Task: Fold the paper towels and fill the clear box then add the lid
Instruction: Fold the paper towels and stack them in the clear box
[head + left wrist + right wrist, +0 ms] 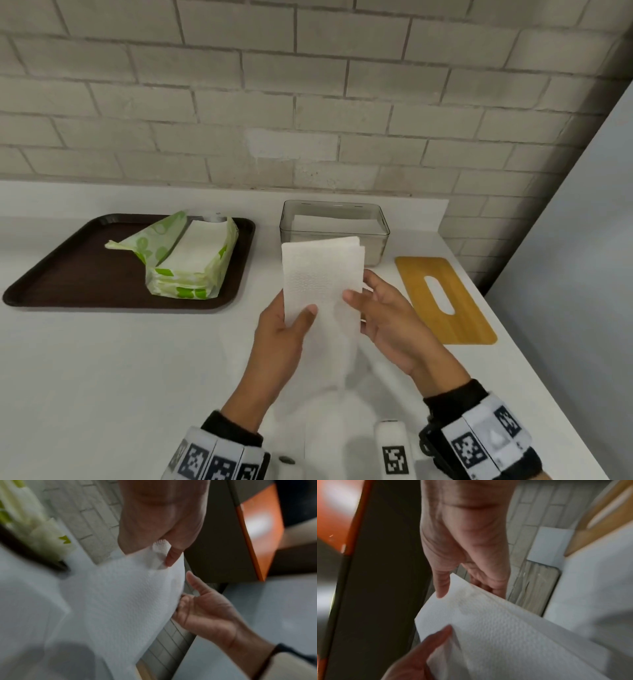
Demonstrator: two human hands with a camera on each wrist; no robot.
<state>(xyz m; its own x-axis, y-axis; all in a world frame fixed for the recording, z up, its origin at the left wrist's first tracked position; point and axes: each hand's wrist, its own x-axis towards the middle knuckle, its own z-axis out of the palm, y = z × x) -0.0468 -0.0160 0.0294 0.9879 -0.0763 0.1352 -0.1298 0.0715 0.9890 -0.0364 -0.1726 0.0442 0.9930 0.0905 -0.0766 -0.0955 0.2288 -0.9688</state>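
- white embossed paper towel [322,284], folded into a tall strip, is held up off the white counter [102,359] between both hands, its long axis running away from the person toward the wall; its far end overlaps the view of the box's near wall.
- dark brown rectangular tray [68,270] sits well apart on the left, carrying an opened green-and-white plastic pack of towels [185,260].
- clear rectangular plastic box [334,219] stands straight beyond the towel, its long axis across the counter, crosswise to the strip; some white towels already lie inside, so filling looks partly done.
- flat wooden lid with an oval slot [445,298] lies on the counter just right of the box, not yet on it.
- left hand [284,329] grips the towel's lower left edge, thumb on the front.
- right hand [387,308] pinches the right edge, thumb in front and fingers behind.
- judgement: the box lies directly ahead of both hands and slightly right, so the right hand is nearer; the strip would likely need turning or another fold to match the box.
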